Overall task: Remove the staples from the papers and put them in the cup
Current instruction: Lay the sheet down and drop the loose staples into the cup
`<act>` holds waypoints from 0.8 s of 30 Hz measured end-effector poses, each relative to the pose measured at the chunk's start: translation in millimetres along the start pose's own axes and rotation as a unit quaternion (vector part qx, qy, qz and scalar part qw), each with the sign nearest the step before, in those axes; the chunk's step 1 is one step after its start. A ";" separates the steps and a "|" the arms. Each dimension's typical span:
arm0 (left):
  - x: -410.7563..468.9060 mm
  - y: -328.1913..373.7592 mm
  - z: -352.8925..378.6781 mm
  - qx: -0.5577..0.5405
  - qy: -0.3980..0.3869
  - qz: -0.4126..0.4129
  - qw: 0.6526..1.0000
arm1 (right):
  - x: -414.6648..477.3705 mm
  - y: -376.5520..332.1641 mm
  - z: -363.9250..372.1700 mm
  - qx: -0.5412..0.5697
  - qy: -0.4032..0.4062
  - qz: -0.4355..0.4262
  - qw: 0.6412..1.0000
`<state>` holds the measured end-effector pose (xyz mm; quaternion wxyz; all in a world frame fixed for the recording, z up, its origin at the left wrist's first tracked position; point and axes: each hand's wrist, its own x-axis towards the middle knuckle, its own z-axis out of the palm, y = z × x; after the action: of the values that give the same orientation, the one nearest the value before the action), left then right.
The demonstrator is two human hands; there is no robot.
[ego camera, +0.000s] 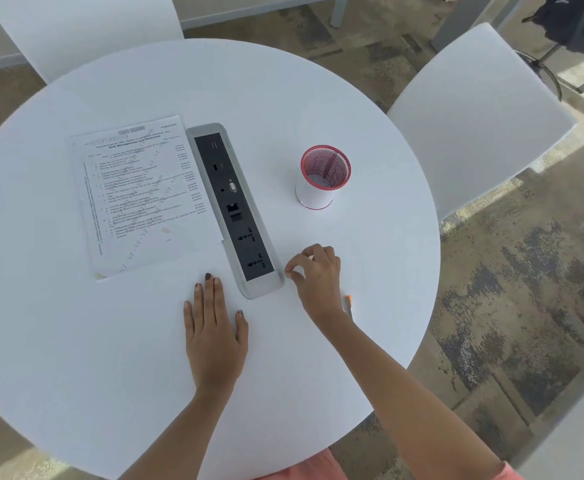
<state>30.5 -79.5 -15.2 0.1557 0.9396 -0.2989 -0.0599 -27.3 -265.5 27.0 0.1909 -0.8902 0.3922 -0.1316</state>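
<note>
Printed papers [141, 195] lie on the left half of the round white table [110, 358]. A red mesh cup [323, 176] with a white lower wall stands upright to the right of the middle. My left hand [214, 334] rests flat on the table, fingers together, below the papers. My right hand [314, 275] hovers beside the near end of the socket strip, thumb and forefinger pinched together; anything between them is too small to see. An orange-tipped tool [348, 304] lies on the table, partly hidden behind my right wrist.
A grey and black socket strip [235, 209] is set into the table between the papers and the cup. White chairs stand at the back left [82, 29] and at the right [477, 116]. Patterned carpet surrounds the table.
</note>
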 end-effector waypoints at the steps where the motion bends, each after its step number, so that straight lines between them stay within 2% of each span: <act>1: 0.2 -0.3 0.1 0.000 0.000 0.000 1.000 | 1.3 3.8 -0.7 -0.007 0.009 0.011 1.000; 9: -0.1 -0.6 1.3 -0.005 0.001 -0.003 1.000 | 7.8 44.1 -22.0 0.005 0.039 0.076 0.996; 15: -0.3 0.0 1.3 -0.004 0.002 -0.001 1.000 | 3.4 55.3 -26.8 0.103 -0.078 0.025 0.991; 20: 0.2 -0.2 1.2 -0.005 0.004 -0.004 1.000 | 18.4 56.0 -24.7 0.129 -0.022 0.105 0.986; 24: 0.4 0.6 0.5 -0.001 0.003 -0.004 1.000 | 24.7 59.1 -30.4 0.176 0.019 0.130 0.976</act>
<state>30.4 -80.3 -15.5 0.1577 0.9407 -0.2949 -0.0576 -61.1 -327.8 30.0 0.3525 -0.7814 0.4790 -0.1890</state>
